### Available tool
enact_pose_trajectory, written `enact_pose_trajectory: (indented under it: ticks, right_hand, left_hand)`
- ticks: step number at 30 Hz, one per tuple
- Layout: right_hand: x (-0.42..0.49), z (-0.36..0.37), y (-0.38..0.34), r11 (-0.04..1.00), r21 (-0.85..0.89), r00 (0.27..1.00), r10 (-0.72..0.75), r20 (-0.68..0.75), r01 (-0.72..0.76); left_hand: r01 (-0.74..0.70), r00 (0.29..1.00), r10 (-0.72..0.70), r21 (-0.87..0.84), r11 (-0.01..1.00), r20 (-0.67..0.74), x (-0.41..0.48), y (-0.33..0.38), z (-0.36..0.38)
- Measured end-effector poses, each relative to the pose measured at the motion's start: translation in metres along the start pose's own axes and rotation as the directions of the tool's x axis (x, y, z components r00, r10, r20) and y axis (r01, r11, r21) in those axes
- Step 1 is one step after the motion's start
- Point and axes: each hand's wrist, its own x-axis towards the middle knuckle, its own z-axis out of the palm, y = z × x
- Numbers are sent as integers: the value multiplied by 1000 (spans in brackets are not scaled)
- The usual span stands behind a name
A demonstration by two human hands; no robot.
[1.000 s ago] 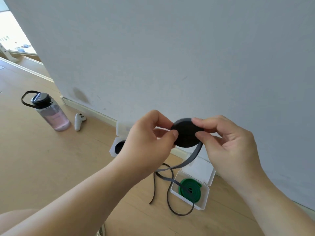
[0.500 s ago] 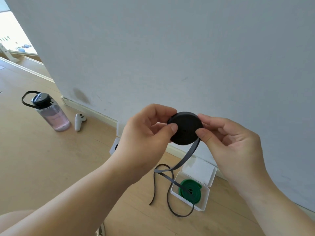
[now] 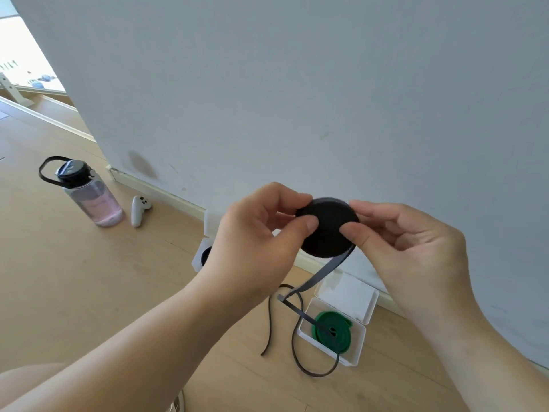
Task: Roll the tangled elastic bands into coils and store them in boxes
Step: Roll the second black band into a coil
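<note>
Grey-white wall (image 3: 326,84) fills the top of the view, and light wooden floor (image 3: 74,292) runs from 9 to 6 o'clock. Your left hand (image 3: 255,242) and right hand (image 3: 416,257) are raised mid-frame. Both pinch the black rolled elastic-band coil (image 3: 326,230), thumbs on its near face and fingers curled behind the rim.

A clear pink-tinted water bottle (image 3: 92,197) stands at 9 o'clock. The open white plastic box (image 3: 361,343) sits at 5 o'clock with a green coiled band (image 3: 341,337) inside. A second white box (image 3: 197,260) is mostly hidden behind your left hand, so its contents can't be told.

The loose black tail (image 3: 326,268) drops from the coil's 5 o'clock edge, loops on the floor and crosses the green coil. A small white controller (image 3: 138,212) lies beside the bottle.

Step looks like winding the last of the tail:
- Left thumb pins the face while the right turns the rim and feeds the strap flat.
- Hold light tension so the layers don't telescope.
- Watch the loop; it could snag on the box or drag the green coil.
</note>
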Motion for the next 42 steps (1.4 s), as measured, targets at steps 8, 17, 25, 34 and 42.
enact_pose_trajectory:
  ticks: [8, 17, 25, 34, 42]
  right_hand:
    - [-1, -3, 7, 963, -214, 983, -142, 115, 164]
    - [0, -1, 5, 987, -153, 998, -51, 21, 54]
    - [2, 1, 0, 992, -103, 993, -60, 103, 71]
    - [0, 0, 4, 988, -151, 998, 26, 53, -18]
    - [4, -4, -3, 998, -23, 998, 63, 6, -63]
  left_hand:
    - [-80, 997, 72, 251, 965, 42, -2, -1, 1]
    - [-71, 997, 62, 214, 974, 48, -1, 1, -1]
    - [75, 996, -69, -93, 993, 59, 2, 2, -1]
    - [-209, 977, 182, 332, 920, 111, -2, -5, -1]
    - [103, 994, -91, -205, 973, 64, 1, 2, 0]
